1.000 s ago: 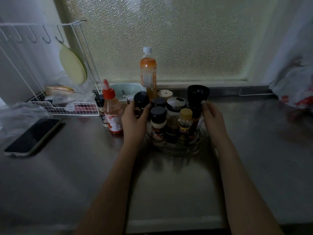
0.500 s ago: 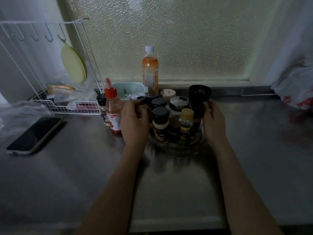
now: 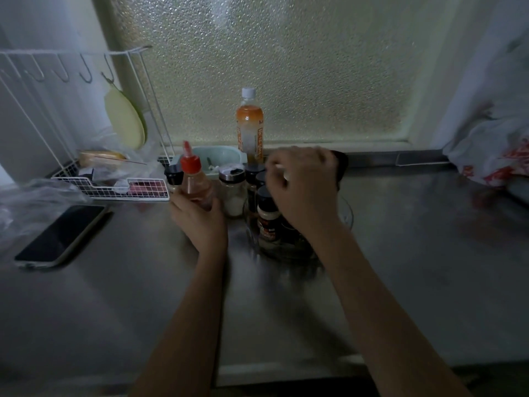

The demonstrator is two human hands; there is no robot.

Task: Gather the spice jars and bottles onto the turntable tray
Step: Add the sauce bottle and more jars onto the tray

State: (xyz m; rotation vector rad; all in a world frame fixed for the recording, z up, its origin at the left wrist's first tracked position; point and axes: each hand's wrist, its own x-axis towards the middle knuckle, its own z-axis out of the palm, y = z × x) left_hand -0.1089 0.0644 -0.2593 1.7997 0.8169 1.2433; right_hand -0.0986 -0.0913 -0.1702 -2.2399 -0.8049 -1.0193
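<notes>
A clear turntable tray (image 3: 348, 216) stands mid-counter, crowded with dark-lidded spice jars (image 3: 267, 216). My right hand (image 3: 304, 191) hovers over them, blurred, its fingers curled round a pale-lidded jar (image 3: 282, 170) at the tray's back. A tall black grinder (image 3: 341, 165) shows behind that hand. My left hand (image 3: 201, 222) grips the red-capped sauce bottle (image 3: 195, 182) on the counter left of the tray. A small black-capped bottle (image 3: 173, 175) stands behind it. A silver-lidded glass jar (image 3: 232, 193) of white grains stands at the tray's left edge; on or off the tray, I cannot tell.
An orange drink bottle (image 3: 249, 130) stands by the frosted window, with a pale green bowl (image 3: 221, 155) beside it. A white wire rack (image 3: 114, 191) and a phone (image 3: 61, 236) lie to the left. A plastic bag (image 3: 493, 156) fills the right back corner.
My left hand left the jars on the tray and moved left onto the sauce bottle. My right hand rose from the tray's right side and swung left over the jars.
</notes>
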